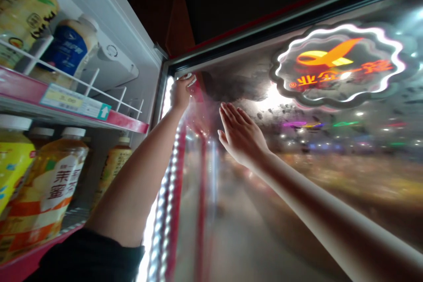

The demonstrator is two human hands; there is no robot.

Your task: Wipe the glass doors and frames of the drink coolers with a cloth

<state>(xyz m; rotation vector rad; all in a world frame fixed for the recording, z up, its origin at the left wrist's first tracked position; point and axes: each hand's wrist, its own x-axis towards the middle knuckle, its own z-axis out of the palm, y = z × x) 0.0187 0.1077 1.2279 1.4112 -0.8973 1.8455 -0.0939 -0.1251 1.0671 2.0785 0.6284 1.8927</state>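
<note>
The fogged glass door point(264, 211) of a drinks cooler stands swung out in front of me. High at its upper left corner, beside the strip of lights, my left hand point(183, 90) is closed on a small white cloth or tissue point(191, 79). My right hand point(243, 134) lies flat against or very near the glass, with its fingers stretched out and nothing held. Droplets and a darker, clearer patch show on the glass above it.
A glowing sign point(337, 66) is on the upper right of the door. To the left, shelves with a white wire rail point(90, 84) hold bottles, among them an orange-labelled one point(56, 176) and a blue-labelled one point(68, 48).
</note>
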